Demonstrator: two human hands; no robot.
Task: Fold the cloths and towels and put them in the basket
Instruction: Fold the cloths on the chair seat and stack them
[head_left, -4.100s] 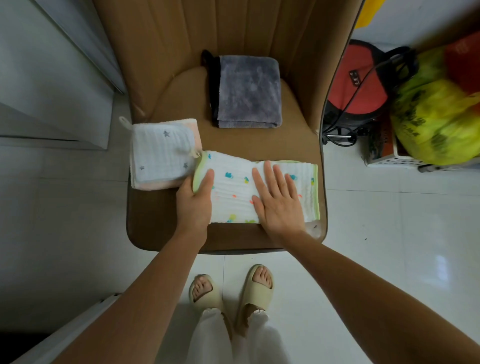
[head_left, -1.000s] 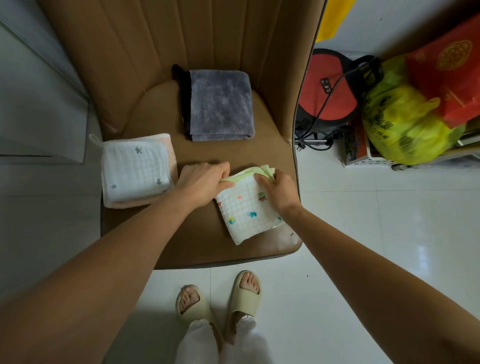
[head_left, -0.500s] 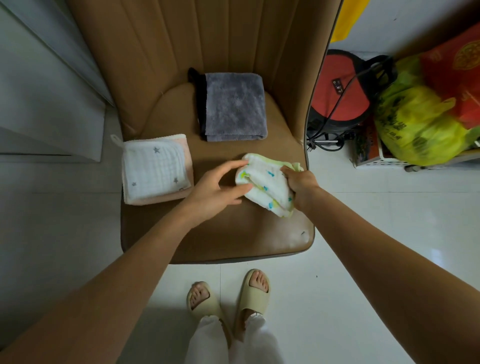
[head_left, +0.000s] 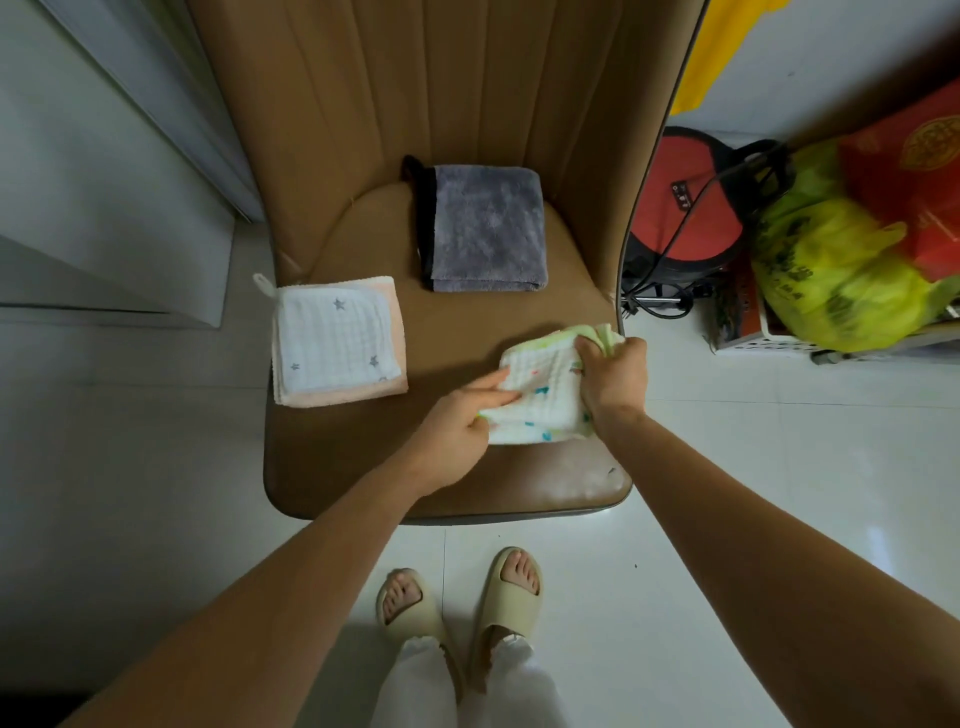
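Observation:
A folded white cloth with a green border and coloured prints (head_left: 545, 395) is at the front right of the brown chair seat (head_left: 447, 322). My right hand (head_left: 615, 376) grips its far right edge, fingers curled round the green border. My left hand (head_left: 462, 421) pinches its near left corner. A folded white cloth with grey stars (head_left: 335, 340) lies on a folded pink towel (head_left: 397, 358) at the seat's left. A folded grey towel (head_left: 488, 228) lies at the back of the seat. No basket is in view.
To the right of the chair stand a red and black appliance with a cable (head_left: 696, 208), a yellow-green plastic bag (head_left: 841, 280), a red bag (head_left: 924, 176) and a white crate (head_left: 753, 343). White tiled floor surrounds the chair. My feet in slippers (head_left: 462, 592) are below the seat.
The long printed cloth was folded into a small square. Since half a second ago both hands have taken hold of it, the left at the near corner, the right at the far edge.

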